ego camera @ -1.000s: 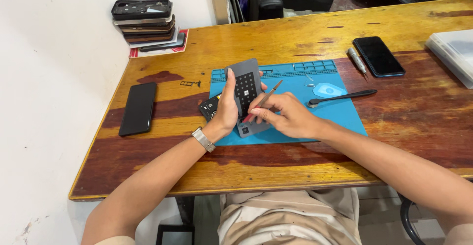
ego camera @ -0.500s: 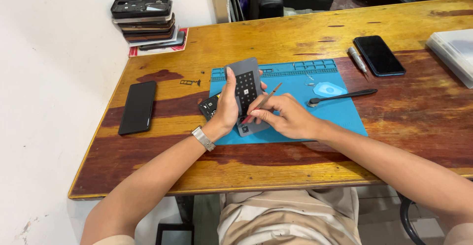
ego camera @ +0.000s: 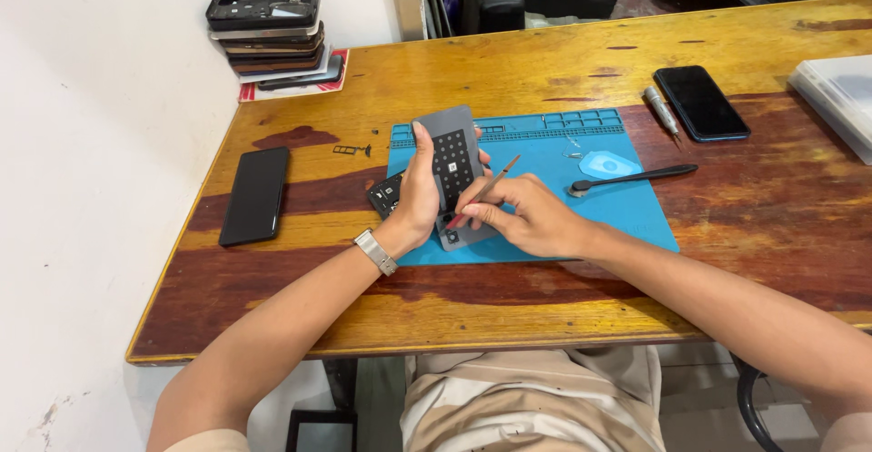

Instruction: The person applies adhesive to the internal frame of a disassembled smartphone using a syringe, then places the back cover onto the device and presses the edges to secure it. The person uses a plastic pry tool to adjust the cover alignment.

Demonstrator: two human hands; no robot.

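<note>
- Phone back panel (ego camera: 454, 166) stood tilted over the blue mat (ego camera: 627, 211), left hand (ego camera: 420, 199) fingers wrapped around its edge.
- Right hand (ego camera: 531, 216) fingers pinched a thin stick (ego camera: 486, 188), tip touching the panel.

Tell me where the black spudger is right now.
The black spudger lies on the blue mat's right edge, beside the pale blue pick, right of the right hand.

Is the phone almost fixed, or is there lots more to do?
Looks like the middle. Done: the grey phone is opened, and a small tray and tiny parts already lie out on the table and the blue mat. In hand: the left hand holds the phone while the right hand works a thin tool at its lower end. Left: another dark part sits underneath, unattached.
</note>
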